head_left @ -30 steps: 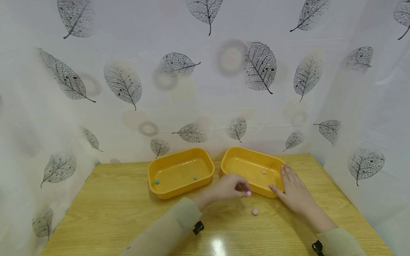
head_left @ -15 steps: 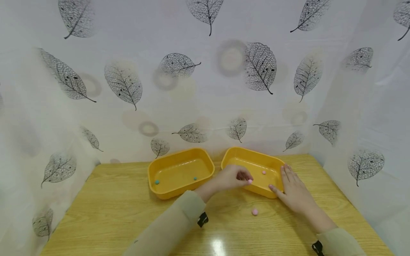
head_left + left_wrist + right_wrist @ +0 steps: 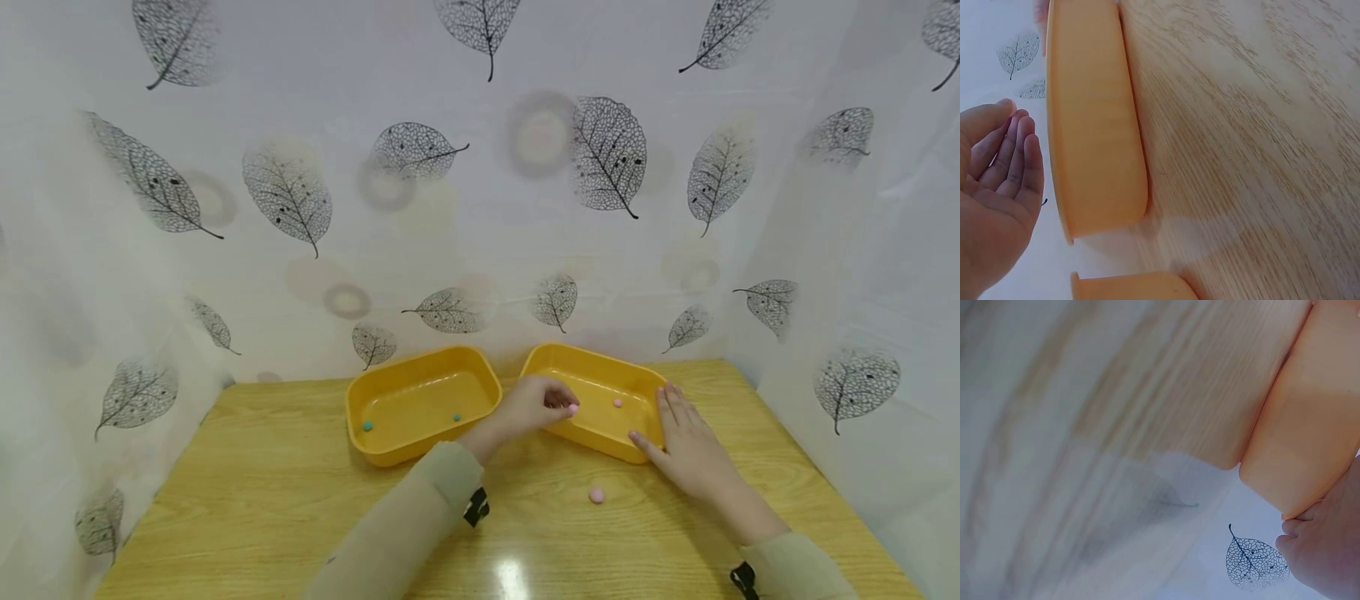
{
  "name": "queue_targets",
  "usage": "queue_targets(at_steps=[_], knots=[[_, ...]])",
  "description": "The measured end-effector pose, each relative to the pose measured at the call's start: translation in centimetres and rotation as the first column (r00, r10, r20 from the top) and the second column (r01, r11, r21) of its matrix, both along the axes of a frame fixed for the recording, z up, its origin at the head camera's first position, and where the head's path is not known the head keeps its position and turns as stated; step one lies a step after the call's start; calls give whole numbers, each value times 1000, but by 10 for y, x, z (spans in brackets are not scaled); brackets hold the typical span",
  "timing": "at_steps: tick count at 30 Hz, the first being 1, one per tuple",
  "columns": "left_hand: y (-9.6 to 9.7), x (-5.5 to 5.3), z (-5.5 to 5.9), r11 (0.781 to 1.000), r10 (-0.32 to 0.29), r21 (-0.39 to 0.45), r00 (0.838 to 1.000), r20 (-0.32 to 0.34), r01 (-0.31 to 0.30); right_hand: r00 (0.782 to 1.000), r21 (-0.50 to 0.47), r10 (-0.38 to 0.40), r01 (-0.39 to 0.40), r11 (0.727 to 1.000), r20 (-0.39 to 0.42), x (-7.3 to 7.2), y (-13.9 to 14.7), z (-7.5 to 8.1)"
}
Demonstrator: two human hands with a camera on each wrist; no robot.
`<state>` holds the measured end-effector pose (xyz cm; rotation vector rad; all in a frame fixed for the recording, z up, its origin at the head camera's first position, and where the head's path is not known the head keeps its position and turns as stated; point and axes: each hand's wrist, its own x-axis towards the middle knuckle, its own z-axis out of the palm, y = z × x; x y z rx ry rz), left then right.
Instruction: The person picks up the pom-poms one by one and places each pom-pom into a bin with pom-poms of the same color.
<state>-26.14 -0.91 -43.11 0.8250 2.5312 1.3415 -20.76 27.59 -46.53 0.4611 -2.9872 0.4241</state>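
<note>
My left hand [image 3: 534, 407] pinches a small pink ball [image 3: 573, 409] between thumb and fingertips, over the near left part of the right yellow tray [image 3: 592, 442]. In the left wrist view the left hand [image 3: 1004, 169] is beside the tray's wall [image 3: 1094, 125], fingers curved toward the thumb; the ball is hidden there. My right hand [image 3: 693, 450] rests with extended fingers on the tray's right end, thumb at its near rim. Inside that tray lies another pink ball [image 3: 618, 403]. A third pink ball [image 3: 597, 496] lies on the table in front.
A second yellow tray [image 3: 397, 454] stands to the left, holding two teal balls, one at its left end [image 3: 367, 426] and one near its front wall [image 3: 457, 417]. Both trays are on a wooden table [image 3: 255, 492], with a leaf-patterned curtain [image 3: 480, 233] behind and at the sides.
The left hand has risen from in front of the right tray to above its near rim, carrying the pink ball, then shifted slightly left. The right hand has stayed in place.
</note>
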Motion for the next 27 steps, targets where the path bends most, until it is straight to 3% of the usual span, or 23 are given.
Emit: queue_targets(at_steps=[13, 27], knots=[[0, -9, -10, 997, 75, 1, 997, 21, -75, 1000, -6, 3, -3, 1000, 10, 1, -1, 3], [-2, -11, -12, 995, 95, -1, 995, 32, -95, 1000, -9, 8, -8, 1000, 10, 0, 0, 2]])
